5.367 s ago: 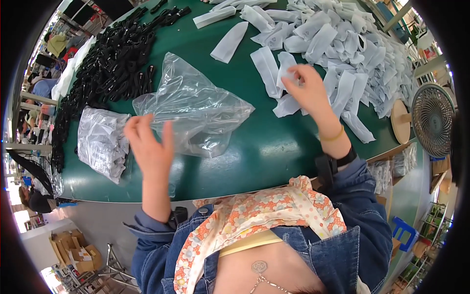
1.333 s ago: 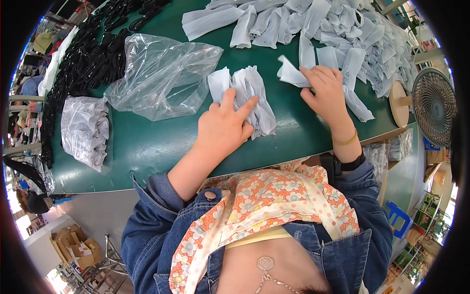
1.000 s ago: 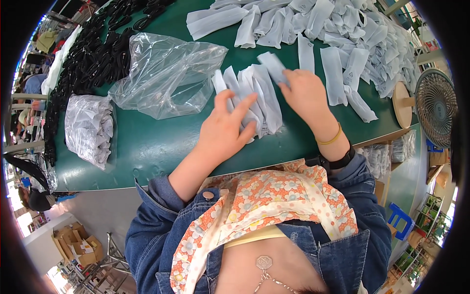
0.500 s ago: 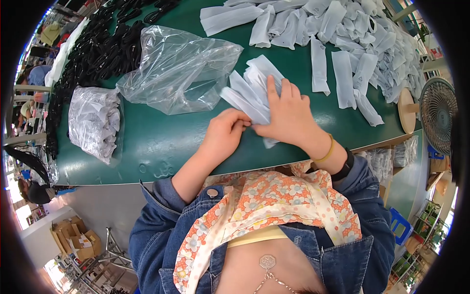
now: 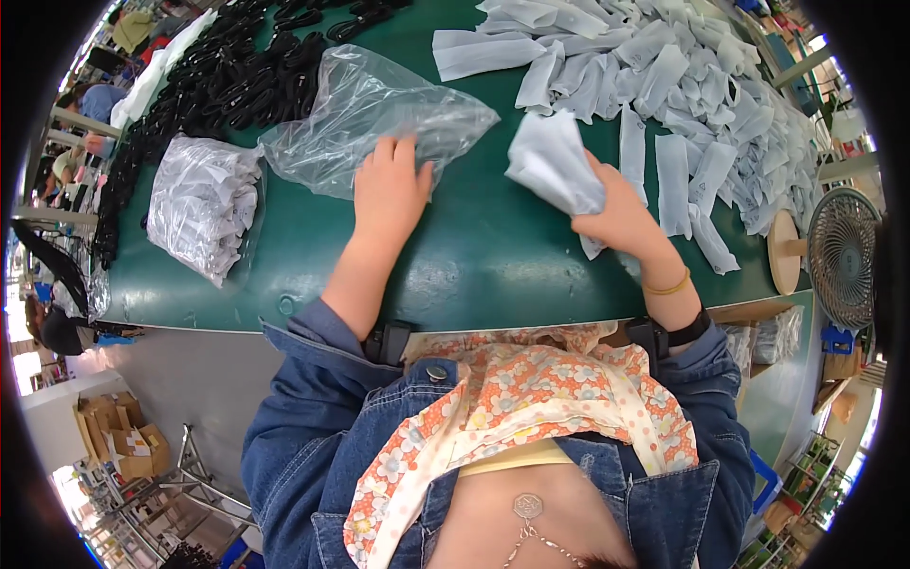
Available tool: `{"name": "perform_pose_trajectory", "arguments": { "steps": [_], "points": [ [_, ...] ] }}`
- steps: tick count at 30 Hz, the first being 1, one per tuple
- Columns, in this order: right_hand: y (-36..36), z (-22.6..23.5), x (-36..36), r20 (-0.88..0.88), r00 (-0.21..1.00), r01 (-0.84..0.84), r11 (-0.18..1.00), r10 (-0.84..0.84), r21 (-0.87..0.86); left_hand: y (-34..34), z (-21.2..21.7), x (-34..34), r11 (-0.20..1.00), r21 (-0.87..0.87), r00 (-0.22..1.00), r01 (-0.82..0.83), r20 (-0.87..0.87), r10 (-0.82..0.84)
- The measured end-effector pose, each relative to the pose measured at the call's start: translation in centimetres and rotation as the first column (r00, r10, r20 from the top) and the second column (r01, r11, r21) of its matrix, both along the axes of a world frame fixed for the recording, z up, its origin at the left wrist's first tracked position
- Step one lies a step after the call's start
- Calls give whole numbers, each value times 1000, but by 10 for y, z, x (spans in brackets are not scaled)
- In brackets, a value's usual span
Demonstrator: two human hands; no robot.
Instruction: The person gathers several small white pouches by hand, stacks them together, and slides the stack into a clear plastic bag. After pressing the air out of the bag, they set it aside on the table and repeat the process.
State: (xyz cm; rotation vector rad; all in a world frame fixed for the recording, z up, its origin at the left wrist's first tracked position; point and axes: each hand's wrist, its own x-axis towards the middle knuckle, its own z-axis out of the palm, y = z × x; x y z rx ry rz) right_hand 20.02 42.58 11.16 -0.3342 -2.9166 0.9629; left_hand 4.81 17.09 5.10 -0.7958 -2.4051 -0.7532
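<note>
Bagging step: right hand (image 5: 621, 213) grips a bundle of white sleeves (image 5: 555, 166), left hand (image 5: 391, 190) flat, fingers spread, on the clear bag (image 5: 379, 119), whose mouth probably needs opening next.

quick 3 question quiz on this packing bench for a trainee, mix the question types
1. True or false: the right hand grips a bundle of white sleeves.
2. What does the left hand rest on? A) clear plastic bag B) desk fan C) black parts pile
3. Fill in: the filled bag of white pieces lies to the ____ of the left hand.

Key: 1 true; 2 A; 3 left
</note>
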Motion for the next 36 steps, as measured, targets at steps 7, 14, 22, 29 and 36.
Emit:
{"name": "perform_pose_trajectory", "arguments": {
  "steps": [7,14,22,29,36],
  "points": [
    [7,26,27,-88,990,51,858,-111,-512,-25,25,29,950,213,902,227,321,-288],
    [-9,44,32,-111,994,-53,771,-23,-635,-16,0,14,985,73,987,157,2,-158],
    [-30,48,36,-247,948,-318,630,200,-709,-7,48,21,938,321,809,127,514,-286],
    [-10,25,32,-114,993,-86,614,-7,-785,3,38,35,948,-44,826,316,505,-252],
    [-10,48,53,-251,960,-258,760,128,-597,-7,38,29,912,197,761,359,503,-409]
  ]
}}
